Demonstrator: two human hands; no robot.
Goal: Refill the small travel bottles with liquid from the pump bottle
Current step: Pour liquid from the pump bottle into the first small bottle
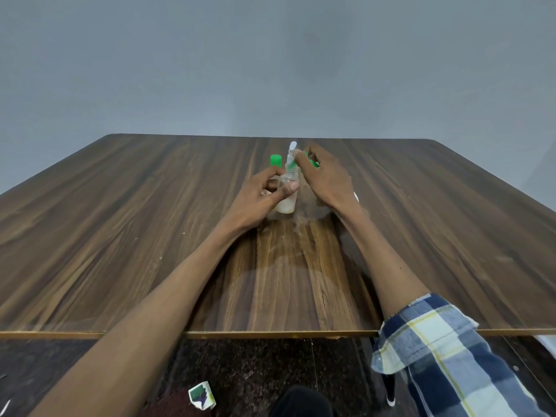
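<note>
Your left hand [264,192] grips the clear travel bottle [287,197] standing toward the far edge of the wooden table [120,221]. Your right hand [323,179] pinches the pump bottle's head [291,159] over its neck. Squeeze carelessly and I'd expect liquid to overshoot that narrow mouth.

- I see a wooden table [120,236] filling the middle, under a grey wall [270,55] at 12 o'clock.
- A small green-and-white carton [202,395] lies on the dark floor [255,365] at 6 o'clock.
</note>
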